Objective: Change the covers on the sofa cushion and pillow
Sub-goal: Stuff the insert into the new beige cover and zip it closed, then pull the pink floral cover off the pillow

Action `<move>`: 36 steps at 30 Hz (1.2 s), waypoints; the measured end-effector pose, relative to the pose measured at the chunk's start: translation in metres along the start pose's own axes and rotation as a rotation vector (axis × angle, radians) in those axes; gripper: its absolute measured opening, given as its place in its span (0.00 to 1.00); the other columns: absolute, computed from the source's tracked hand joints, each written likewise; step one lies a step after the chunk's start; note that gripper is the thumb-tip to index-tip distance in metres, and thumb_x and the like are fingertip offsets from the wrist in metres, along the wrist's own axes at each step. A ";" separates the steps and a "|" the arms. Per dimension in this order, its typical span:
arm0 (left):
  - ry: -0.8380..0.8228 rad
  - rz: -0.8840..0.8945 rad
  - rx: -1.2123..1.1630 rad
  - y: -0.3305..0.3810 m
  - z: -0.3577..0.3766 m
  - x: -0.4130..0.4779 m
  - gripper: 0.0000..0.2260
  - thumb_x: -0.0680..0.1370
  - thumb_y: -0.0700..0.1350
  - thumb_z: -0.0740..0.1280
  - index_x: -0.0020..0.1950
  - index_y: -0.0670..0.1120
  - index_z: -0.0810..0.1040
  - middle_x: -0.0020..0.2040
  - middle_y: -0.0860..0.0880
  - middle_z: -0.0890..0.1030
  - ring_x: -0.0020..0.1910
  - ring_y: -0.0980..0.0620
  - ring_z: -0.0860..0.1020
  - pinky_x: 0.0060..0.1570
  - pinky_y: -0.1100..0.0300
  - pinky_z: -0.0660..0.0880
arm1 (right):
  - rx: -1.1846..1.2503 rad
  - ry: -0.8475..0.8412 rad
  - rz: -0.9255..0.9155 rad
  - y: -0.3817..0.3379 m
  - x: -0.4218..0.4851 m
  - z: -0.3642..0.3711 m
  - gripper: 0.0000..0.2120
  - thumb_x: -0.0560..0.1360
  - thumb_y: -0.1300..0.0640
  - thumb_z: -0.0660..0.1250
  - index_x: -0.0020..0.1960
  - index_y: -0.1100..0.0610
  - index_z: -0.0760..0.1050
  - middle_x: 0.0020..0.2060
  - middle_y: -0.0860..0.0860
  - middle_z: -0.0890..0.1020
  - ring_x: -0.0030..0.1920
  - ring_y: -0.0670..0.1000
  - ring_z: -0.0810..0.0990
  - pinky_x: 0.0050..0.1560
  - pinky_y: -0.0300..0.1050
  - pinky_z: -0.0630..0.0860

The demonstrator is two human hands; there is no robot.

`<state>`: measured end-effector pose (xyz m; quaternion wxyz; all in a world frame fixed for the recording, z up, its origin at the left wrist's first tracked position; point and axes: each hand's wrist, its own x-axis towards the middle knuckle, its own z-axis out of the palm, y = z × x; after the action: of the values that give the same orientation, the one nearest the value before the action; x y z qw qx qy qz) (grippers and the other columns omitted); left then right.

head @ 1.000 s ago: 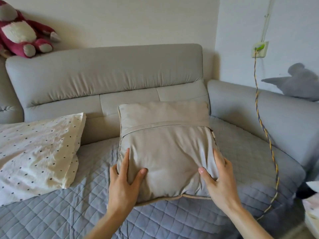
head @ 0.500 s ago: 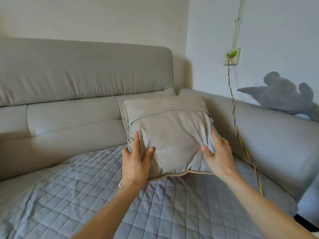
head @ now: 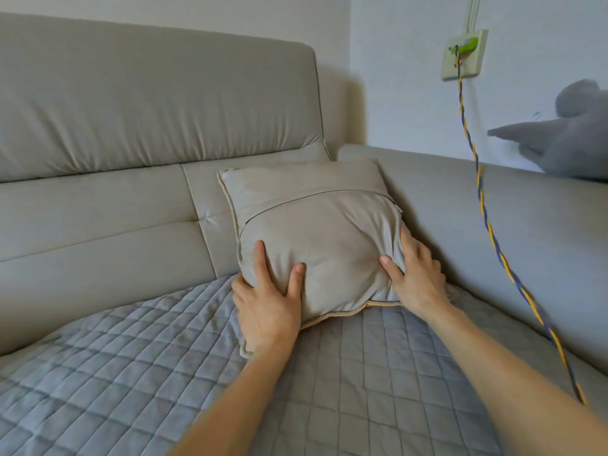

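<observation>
A beige cushion (head: 316, 232) leans against the grey sofa's backrest (head: 148, 126) in the corner, its lower edge on the quilted grey seat cover (head: 131, 373). The left hand (head: 266, 304) grasps its lower left corner, thumb and finger on its front. The right hand (head: 416, 274) grasps its lower right edge, bunching the fabric.

Cushion (head: 316, 225) smooth matt cloth; sofa cover (head: 164, 373) quilted fabric.

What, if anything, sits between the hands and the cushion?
Nothing visible. The left hand and the right hand already grip the cushion at its lower corners, thumbs on its front, as it stands in the sofa corner.
</observation>
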<state>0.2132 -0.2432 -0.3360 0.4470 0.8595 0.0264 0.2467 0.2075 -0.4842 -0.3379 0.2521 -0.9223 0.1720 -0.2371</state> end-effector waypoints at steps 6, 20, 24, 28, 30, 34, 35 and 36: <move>-0.040 -0.078 0.016 0.021 0.013 -0.006 0.35 0.74 0.72 0.57 0.75 0.69 0.44 0.68 0.40 0.62 0.63 0.38 0.66 0.57 0.40 0.71 | -0.104 -0.020 0.136 -0.004 0.012 0.001 0.32 0.79 0.33 0.51 0.78 0.37 0.42 0.77 0.54 0.59 0.70 0.66 0.63 0.68 0.61 0.60; -0.479 0.128 0.394 -0.037 -0.177 -0.039 0.18 0.79 0.59 0.60 0.69 0.61 0.71 0.71 0.57 0.68 0.69 0.51 0.68 0.61 0.50 0.73 | 0.298 0.001 -0.208 -0.107 -0.154 -0.032 0.11 0.77 0.57 0.68 0.59 0.51 0.82 0.63 0.51 0.80 0.64 0.53 0.76 0.66 0.41 0.67; -0.520 0.084 0.509 -0.113 -0.305 -0.095 0.17 0.79 0.61 0.58 0.67 0.63 0.72 0.69 0.61 0.70 0.68 0.55 0.69 0.65 0.54 0.71 | 0.321 -0.222 -0.418 -0.189 -0.256 -0.009 0.09 0.77 0.52 0.68 0.56 0.47 0.83 0.59 0.43 0.81 0.62 0.45 0.76 0.63 0.28 0.60; -0.363 -0.009 0.643 -0.193 -0.432 -0.150 0.24 0.75 0.69 0.50 0.67 0.65 0.71 0.70 0.61 0.69 0.69 0.54 0.69 0.68 0.56 0.67 | 0.245 -0.475 -0.631 -0.276 -0.337 0.025 0.18 0.76 0.44 0.60 0.61 0.45 0.80 0.63 0.40 0.77 0.66 0.44 0.72 0.64 0.29 0.59; -0.260 -0.065 0.703 -0.223 -0.490 -0.172 0.25 0.75 0.69 0.49 0.66 0.66 0.72 0.69 0.62 0.70 0.69 0.55 0.70 0.66 0.56 0.68 | 0.234 -0.560 -0.727 -0.320 -0.368 0.043 0.19 0.77 0.43 0.59 0.63 0.44 0.79 0.65 0.39 0.75 0.68 0.42 0.69 0.63 0.29 0.59; -0.147 -0.201 0.770 -0.269 -0.582 -0.198 0.26 0.74 0.72 0.47 0.69 0.69 0.68 0.71 0.62 0.69 0.70 0.54 0.69 0.69 0.53 0.66 | 0.216 -0.710 -0.877 -0.406 -0.420 0.077 0.17 0.81 0.47 0.60 0.68 0.44 0.74 0.70 0.40 0.70 0.72 0.43 0.64 0.68 0.33 0.60; -0.125 -0.218 0.781 -0.278 -0.593 -0.198 0.27 0.74 0.72 0.47 0.70 0.68 0.67 0.72 0.60 0.69 0.70 0.53 0.69 0.69 0.53 0.65 | 0.219 -0.726 -0.879 -0.420 -0.428 0.082 0.17 0.81 0.47 0.60 0.69 0.44 0.74 0.71 0.40 0.69 0.72 0.44 0.64 0.68 0.36 0.62; -0.097 -0.243 0.787 -0.286 -0.605 -0.200 0.27 0.74 0.73 0.46 0.70 0.69 0.67 0.72 0.59 0.68 0.71 0.53 0.68 0.70 0.52 0.64 | 0.233 -0.741 -0.887 -0.437 -0.439 0.088 0.18 0.81 0.46 0.60 0.70 0.43 0.73 0.72 0.40 0.68 0.72 0.44 0.64 0.68 0.39 0.64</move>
<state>-0.1829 0.3320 -0.3495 0.1110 0.9660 0.1987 0.1224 -0.0231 0.0968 -0.3202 0.2717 -0.8938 -0.3567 0.0007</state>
